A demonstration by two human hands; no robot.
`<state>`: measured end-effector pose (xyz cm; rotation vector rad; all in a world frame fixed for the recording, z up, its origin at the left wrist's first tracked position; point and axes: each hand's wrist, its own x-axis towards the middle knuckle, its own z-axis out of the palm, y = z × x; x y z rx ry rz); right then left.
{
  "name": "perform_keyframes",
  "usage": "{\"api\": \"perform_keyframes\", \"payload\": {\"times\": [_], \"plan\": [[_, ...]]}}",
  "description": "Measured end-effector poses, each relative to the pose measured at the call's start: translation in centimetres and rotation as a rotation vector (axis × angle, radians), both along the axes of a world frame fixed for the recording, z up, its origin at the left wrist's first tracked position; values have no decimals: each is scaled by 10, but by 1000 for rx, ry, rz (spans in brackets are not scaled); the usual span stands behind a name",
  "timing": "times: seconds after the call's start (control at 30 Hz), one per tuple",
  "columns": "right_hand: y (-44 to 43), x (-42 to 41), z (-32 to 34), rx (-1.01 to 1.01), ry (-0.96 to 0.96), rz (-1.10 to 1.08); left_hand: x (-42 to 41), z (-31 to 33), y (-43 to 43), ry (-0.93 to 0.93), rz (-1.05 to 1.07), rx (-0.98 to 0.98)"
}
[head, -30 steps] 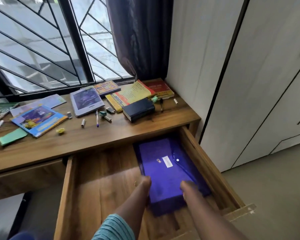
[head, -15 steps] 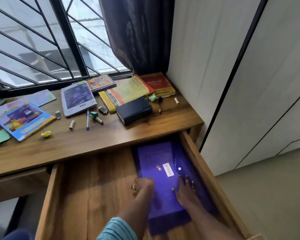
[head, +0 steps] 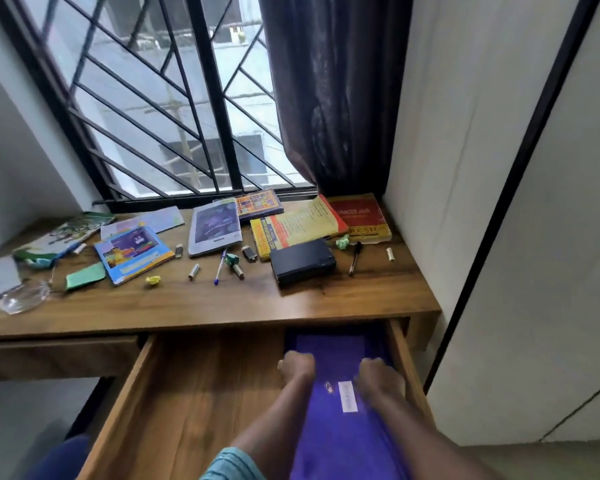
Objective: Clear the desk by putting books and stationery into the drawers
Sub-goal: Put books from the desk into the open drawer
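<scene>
Purple plastic is what the fingers are on. The left hand sits at the folder's left edge, and the right hand is on top of it, nearer the right side. Both show from behind, knuckles up and fingers curled forward, so honestly I cannot tell if they're pinching the folder or just pressing on it. It lies flat in the open drawer, close to the wall just right of the fingers, with its far end under the lip of the worktop.

My read is that this is the seating step, getting it squared up toward the back. I'd keep it flat, push evenly with both hands so it doesn't skew, and hug that right wall. That way the wooden floor left of the fingers stays free for books.

The folder looks slick and deep purple, with a white label just behind the fingers. It's probably thin and floppy, so it could buckle if shoved from one corner.

Beyond the fingers, up on the worktop, a black book, a yellow book, a red book and a pen are not yet put away.
</scene>
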<state>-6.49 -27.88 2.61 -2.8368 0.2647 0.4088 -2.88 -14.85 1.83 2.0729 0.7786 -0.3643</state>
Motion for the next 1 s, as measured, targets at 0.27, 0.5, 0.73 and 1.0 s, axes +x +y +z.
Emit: {"api": "perform_keyframes", "payload": {"times": [0.27,0.5,0.73,1.0], "plan": [[7,108,55,128,-229,-57,85,89,30,-355,-81,193],[19,243,78,517,-359,-269,185,99,68,-454,-195,269],[32,344,77,550,-356,-319,275,58,91,-382,-313,354],[28,403,42,332,-228,-224,334,24,92,-360,-393,244]]}}
